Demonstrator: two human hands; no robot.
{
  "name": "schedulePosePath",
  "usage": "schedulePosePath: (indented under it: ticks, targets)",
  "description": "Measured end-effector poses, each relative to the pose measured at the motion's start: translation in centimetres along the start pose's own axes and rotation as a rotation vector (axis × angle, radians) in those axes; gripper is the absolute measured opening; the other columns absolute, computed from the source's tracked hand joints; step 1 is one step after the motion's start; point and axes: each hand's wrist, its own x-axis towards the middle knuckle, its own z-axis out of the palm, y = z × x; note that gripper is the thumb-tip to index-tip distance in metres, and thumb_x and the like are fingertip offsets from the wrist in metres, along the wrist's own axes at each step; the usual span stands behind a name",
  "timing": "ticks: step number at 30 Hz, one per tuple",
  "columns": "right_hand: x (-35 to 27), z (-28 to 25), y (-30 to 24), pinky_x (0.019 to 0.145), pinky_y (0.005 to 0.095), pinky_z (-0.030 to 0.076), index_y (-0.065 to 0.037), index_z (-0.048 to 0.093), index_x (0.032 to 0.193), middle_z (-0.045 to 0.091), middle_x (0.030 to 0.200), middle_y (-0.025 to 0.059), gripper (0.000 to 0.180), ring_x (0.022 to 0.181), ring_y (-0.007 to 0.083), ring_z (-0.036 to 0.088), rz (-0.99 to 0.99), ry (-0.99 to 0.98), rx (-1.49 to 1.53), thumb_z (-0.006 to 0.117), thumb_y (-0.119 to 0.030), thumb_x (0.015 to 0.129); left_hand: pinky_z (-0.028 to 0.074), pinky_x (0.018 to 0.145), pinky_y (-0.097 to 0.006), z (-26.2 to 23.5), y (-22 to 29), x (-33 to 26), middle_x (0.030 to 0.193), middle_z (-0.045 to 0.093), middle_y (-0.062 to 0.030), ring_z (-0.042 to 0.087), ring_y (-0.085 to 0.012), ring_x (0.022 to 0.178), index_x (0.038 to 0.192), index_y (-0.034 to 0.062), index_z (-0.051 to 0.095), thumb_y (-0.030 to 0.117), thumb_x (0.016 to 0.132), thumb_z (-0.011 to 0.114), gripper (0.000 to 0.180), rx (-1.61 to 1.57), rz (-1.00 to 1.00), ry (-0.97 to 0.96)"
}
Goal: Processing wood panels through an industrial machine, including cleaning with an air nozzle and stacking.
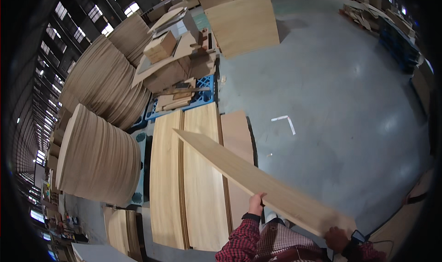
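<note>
A long, light wood-grain board (271, 181) slants across in front of me, from the stacked panels down to the lower right. My left hand (256, 204) is closed on its near long edge, around the middle of its length. At the lower right end, my right hand (337, 239) grips the board near its corner; the fingers are partly in shadow. Under the board's far end lie two side-by-side stacks of wood-grain panels, the left stack (166, 184) and the right stack (202, 170). A plain brown sheet (237, 128) lies along the right stack.
Left of the panels stands a tall stack of thin boards (99, 156) on a green pallet (139, 195). Beyond, a blue pallet (208, 85) bears scraps and boxes. A large wooden panel-sided block (244, 25) stands farther off. Grey floor (322, 101) spreads to the right, with white tape marks (290, 123).
</note>
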Motion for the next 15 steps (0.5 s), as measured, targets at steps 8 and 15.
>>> schedulePosePath:
  ticks: [8, 15]
  targets:
    - [2.9, 5.0, 9.0, 0.078, 0.0414, 0.045, -0.012, 0.064, 0.093, 0.058, 0.100, 0.0134, 0.029, 0.098, 0.0275, 0.055, -0.209, -0.417, 0.495, 0.045, -0.031, 0.083, 0.048, 0.067, -0.033, -1.3, -0.9, -0.8, 0.087, 0.059, -0.0100, 0.058, -0.0205, 0.079, 0.087, -0.0023, 0.059, 0.003, 0.074, 0.056, 0.014, 0.114, -0.230, 0.060]
    - [21.9, 12.1, 20.9, 0.073, 0.0437, 0.044, -0.004, 0.061, 0.086, 0.061, 0.090, 0.0183, 0.039, 0.087, 0.0339, 0.057, 0.344, -0.320, 0.344, 0.042, -0.038, 0.083, 0.046, 0.071, -0.030, 4.4, 1.5, -0.6, 0.090, 0.060, -0.0057, 0.058, -0.0180, 0.086, 0.098, 0.0021, 0.055, 0.005, 0.075, 0.058, 0.023, -0.025, -0.375, -0.040]
